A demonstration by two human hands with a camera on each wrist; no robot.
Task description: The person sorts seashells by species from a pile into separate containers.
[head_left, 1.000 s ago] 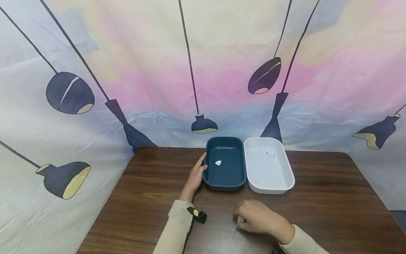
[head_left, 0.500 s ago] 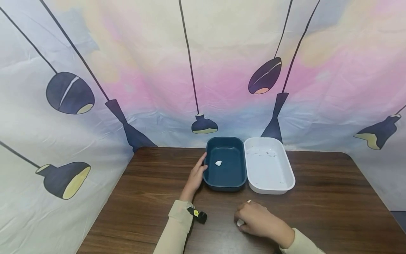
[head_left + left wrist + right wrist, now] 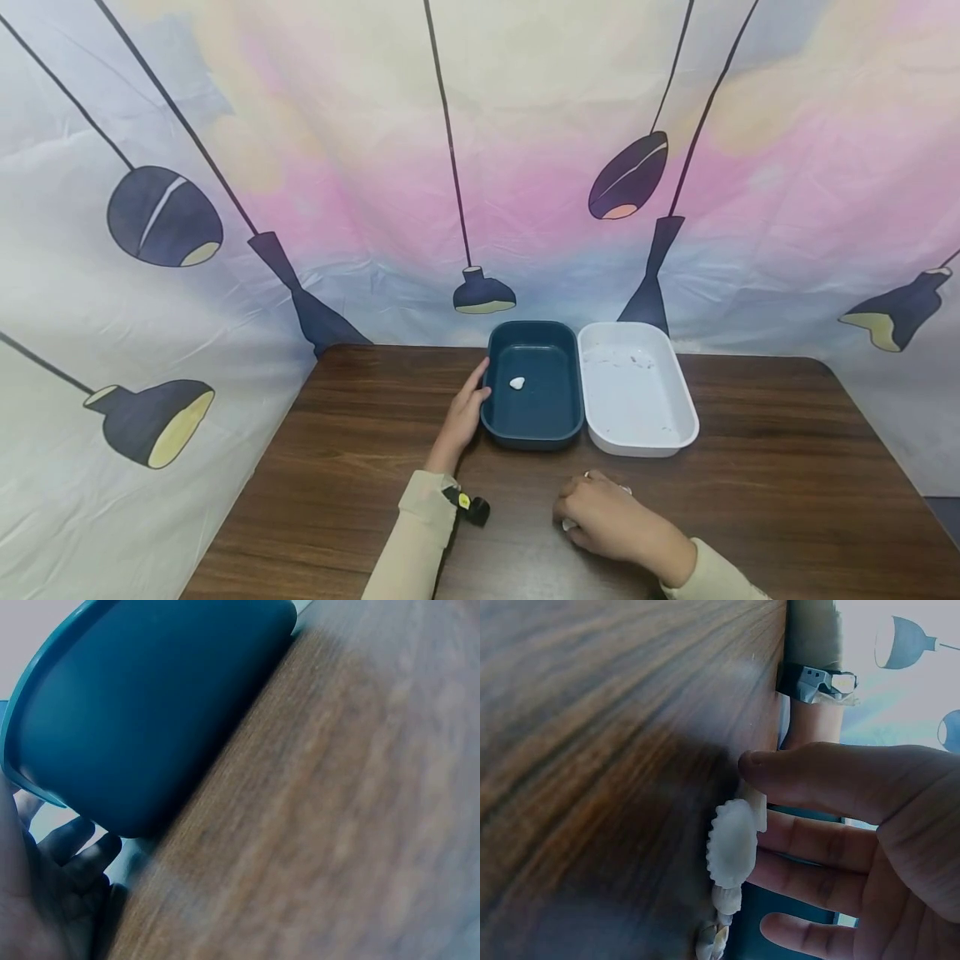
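Left hand (image 3: pixel 456 423) lies against the outer side of the dark green tray (image 3: pixel 538 421), fingers loosely extended and touching the wall, not wrapped round it. Right hand (image 3: pixel 600 517) is down at the wooden surface (image 3: pixel 360 417), thumb and fingers narrowed about a pale piece (image 3: pixel 754 808); from where I stand I cannot tell whether that piece is pinched or merely covered. Just beside the fingertips lie a scalloped white shell (image 3: pixel 733 844), a smaller shell (image 3: pixel 726 900) and a further shell (image 3: pixel 709 941) partly cut off at the edge of the right wrist view. Risk, in my judgement: these pieces lie so close together that a tightening pinch could nudge a neighbour or catch two at once, and a small, hard piece could slip from the fingertips. Lesser hazard: too firm a push from the left hand could drive the green tray against its neighbour and shift both. Containers number two, side by side near the far edge: the green tray holds one small white piece (image 3: pixel 517 383), left of its centre; the white tray (image 3: pixel 637 408) shows small dark flecks (image 3: pixel 635 358), chiefly toward its far end, too small to identify as debris or marks.
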